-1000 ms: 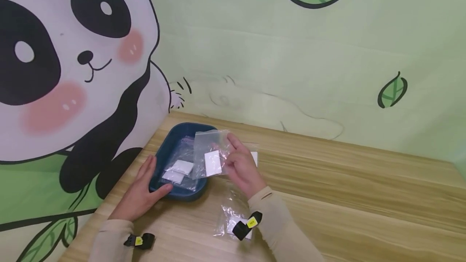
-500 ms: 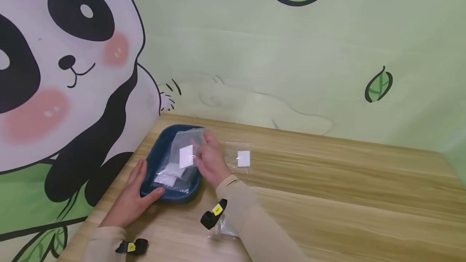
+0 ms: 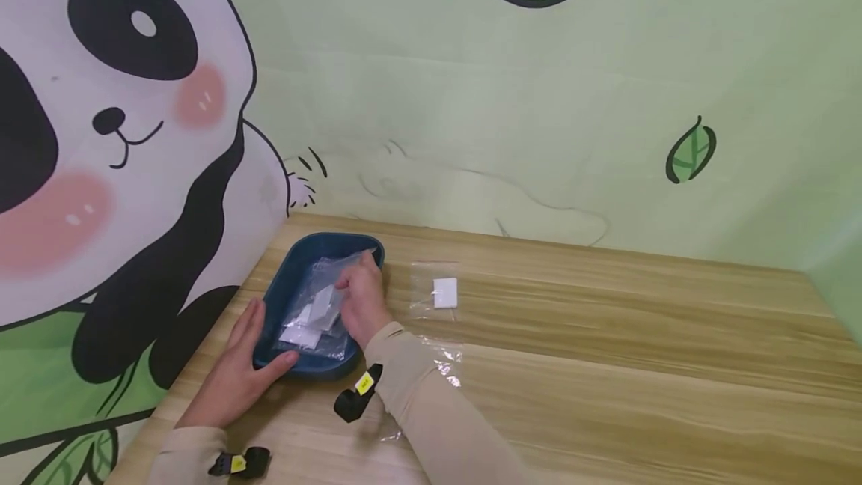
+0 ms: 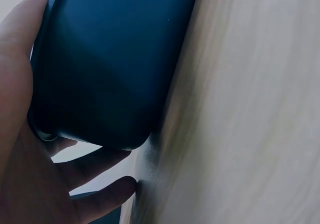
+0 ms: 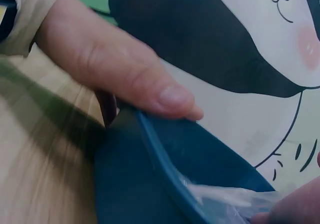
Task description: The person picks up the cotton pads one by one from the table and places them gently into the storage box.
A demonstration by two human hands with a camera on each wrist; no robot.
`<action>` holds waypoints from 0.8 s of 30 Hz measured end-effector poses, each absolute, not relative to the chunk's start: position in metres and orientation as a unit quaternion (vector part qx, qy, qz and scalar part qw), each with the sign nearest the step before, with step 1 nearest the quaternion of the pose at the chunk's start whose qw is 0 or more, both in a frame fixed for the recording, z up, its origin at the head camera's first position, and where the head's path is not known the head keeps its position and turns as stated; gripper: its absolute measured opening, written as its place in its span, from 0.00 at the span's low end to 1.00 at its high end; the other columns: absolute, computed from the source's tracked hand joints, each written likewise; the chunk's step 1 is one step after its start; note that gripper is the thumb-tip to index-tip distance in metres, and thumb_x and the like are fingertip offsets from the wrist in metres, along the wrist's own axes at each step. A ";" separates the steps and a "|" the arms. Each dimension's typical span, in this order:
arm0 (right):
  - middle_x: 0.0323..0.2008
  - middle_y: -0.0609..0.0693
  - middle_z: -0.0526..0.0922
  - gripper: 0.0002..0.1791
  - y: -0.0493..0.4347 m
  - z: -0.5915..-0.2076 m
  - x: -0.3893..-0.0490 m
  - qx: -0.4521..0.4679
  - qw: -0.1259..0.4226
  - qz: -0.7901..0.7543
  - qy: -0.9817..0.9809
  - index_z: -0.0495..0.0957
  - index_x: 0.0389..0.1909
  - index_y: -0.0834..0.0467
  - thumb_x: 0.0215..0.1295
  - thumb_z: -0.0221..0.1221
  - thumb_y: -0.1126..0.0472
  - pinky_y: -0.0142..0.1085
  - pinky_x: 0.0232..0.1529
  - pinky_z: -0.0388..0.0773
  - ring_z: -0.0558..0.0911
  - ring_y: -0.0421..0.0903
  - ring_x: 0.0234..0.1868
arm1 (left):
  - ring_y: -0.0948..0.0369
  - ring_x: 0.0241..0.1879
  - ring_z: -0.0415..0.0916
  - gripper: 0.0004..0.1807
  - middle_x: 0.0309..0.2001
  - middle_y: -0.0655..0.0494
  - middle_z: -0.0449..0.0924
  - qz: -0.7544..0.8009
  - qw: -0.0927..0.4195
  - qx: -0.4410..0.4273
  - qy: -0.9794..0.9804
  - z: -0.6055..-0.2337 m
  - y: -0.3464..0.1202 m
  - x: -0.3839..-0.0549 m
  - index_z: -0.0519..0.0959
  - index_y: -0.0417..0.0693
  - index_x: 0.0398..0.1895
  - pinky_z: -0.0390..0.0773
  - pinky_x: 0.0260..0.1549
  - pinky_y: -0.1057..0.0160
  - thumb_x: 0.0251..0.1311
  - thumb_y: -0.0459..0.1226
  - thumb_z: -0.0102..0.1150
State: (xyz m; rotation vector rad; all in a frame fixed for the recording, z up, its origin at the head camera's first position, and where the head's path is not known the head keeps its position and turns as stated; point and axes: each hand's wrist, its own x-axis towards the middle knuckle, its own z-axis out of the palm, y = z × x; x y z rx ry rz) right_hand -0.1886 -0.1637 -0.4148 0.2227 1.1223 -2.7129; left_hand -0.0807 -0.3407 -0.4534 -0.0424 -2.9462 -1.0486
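A dark blue tray (image 3: 325, 374) stands on the table's left part. My left hand (image 3: 232, 369) grips its near left corner, thumb over the rim and fingers along the outer side; the left wrist view has the tray wall (image 4: 110, 74) between thumb and fingers. My right hand (image 3: 364, 302) reaches over the right rim and pinches a clear plastic bag (image 3: 326, 304) with a white square piece inside. This bag lies over other bagged white pieces (image 3: 299, 337) in the tray. At the right wrist view's lower corner, a right fingertip (image 5: 297, 206) is beside the clear plastic.
Right of the tray lies another clear bag (image 3: 444, 293) with a white square. Nearer, a further bag (image 3: 447, 365) is partly covered by the right sleeve (image 3: 438, 410). Panda-printed cloth (image 3: 222, 245) borders the table's left edge, and a green backdrop (image 3: 539, 133) rises behind.
My right hand has carried the bag left and down into the tray, onto the other bags. My left hand has kept its place on the tray. The head view has shifted slightly right.
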 end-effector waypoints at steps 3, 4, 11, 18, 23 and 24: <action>0.80 0.62 0.37 0.57 -0.162 -0.419 -0.189 0.088 0.107 -0.904 0.405 0.39 0.78 0.71 0.37 0.42 0.80 0.50 0.75 0.33 0.36 0.57 0.78 | 0.37 0.77 0.36 0.58 0.81 0.41 0.30 -0.335 0.006 -0.013 -0.942 -0.453 -0.340 -0.080 0.35 0.42 0.82 0.50 0.65 0.29 0.65 0.56 0.63; 0.80 0.62 0.36 0.56 -0.161 -0.419 -0.189 0.090 0.118 -0.899 0.412 0.38 0.78 0.72 0.37 0.43 0.80 0.52 0.74 0.31 0.36 0.57 0.78 | 0.36 0.77 0.36 0.58 0.81 0.41 0.30 -0.335 0.005 -0.013 -0.942 -0.453 -0.340 -0.080 0.35 0.42 0.82 0.50 0.65 0.29 0.65 0.56 0.63; 0.80 0.58 0.32 0.57 -0.162 -0.414 -0.185 0.090 0.176 -0.879 0.433 0.33 0.78 0.71 0.40 0.44 0.80 0.65 0.69 0.26 0.35 0.56 0.77 | 0.36 0.76 0.36 0.59 0.81 0.41 0.30 -0.332 0.002 -0.010 -0.943 -0.452 -0.341 -0.081 0.35 0.42 0.81 0.49 0.65 0.29 0.65 0.57 0.63; 0.80 0.59 0.27 0.57 -0.165 -0.415 -0.187 0.100 0.146 -0.909 0.377 0.29 0.77 0.71 0.42 0.43 0.79 0.55 0.73 0.25 0.29 0.55 0.77 | 0.34 0.76 0.37 0.59 0.80 0.39 0.30 -0.326 -0.002 -0.006 -0.945 -0.452 -0.340 -0.081 0.35 0.41 0.81 0.49 0.65 0.28 0.65 0.58 0.62; 0.80 0.58 0.30 0.53 -0.165 -0.418 -0.186 0.076 0.179 -0.895 0.401 0.36 0.77 0.72 0.44 0.45 0.78 0.59 0.73 0.30 0.36 0.56 0.78 | 0.35 0.76 0.37 0.59 0.80 0.39 0.30 -0.326 -0.001 -0.008 -0.945 -0.452 -0.341 -0.080 0.36 0.41 0.81 0.49 0.65 0.28 0.65 0.57 0.62; 0.80 0.58 0.31 0.53 -0.164 -0.418 -0.185 0.070 0.184 -0.889 0.412 0.37 0.76 0.72 0.45 0.46 0.78 0.61 0.73 0.31 0.38 0.56 0.77 | 0.35 0.76 0.37 0.59 0.81 0.39 0.31 -0.326 -0.001 -0.008 -0.945 -0.452 -0.342 -0.080 0.36 0.41 0.81 0.49 0.65 0.28 0.65 0.57 0.63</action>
